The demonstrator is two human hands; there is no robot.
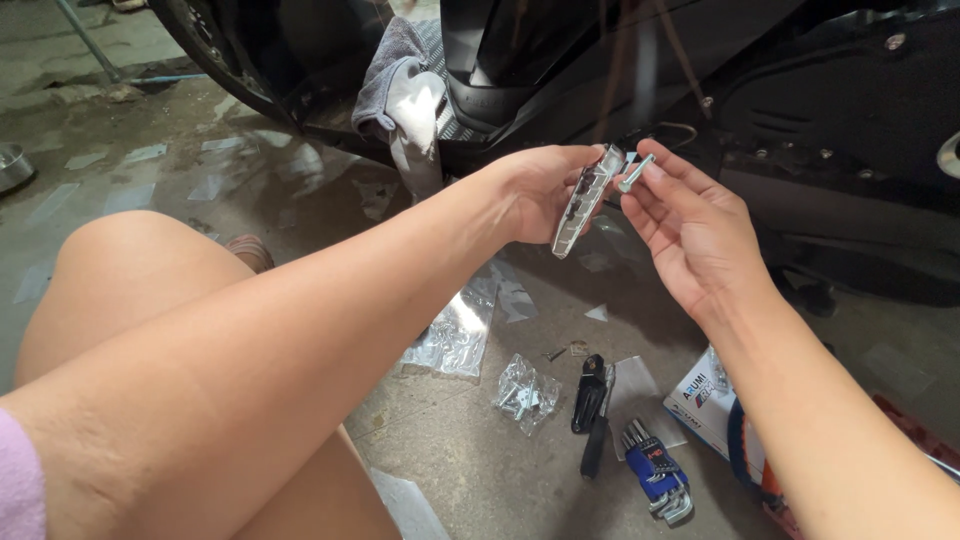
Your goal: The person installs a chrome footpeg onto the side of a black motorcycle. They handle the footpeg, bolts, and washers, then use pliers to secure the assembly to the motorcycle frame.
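Left hand [535, 190] is gripping a silver footpeg [585, 200] by its long edges, holding it upright just in front of the black scooter [820, 110]. Peg looks like stiff cast metal, light enough for one hand, with a ribbed face giving purchase; the edges are probably the safest hold. Right hand [690, 235], palm up and wrist bent back, is pinching a small bolt [634, 173] between fingertips, right beside the peg's top end. Bolt is small, smooth, likely easy to drop. Below the peg, on the floor, are lying plastic bags [460, 335] and a hex key set [655, 475].
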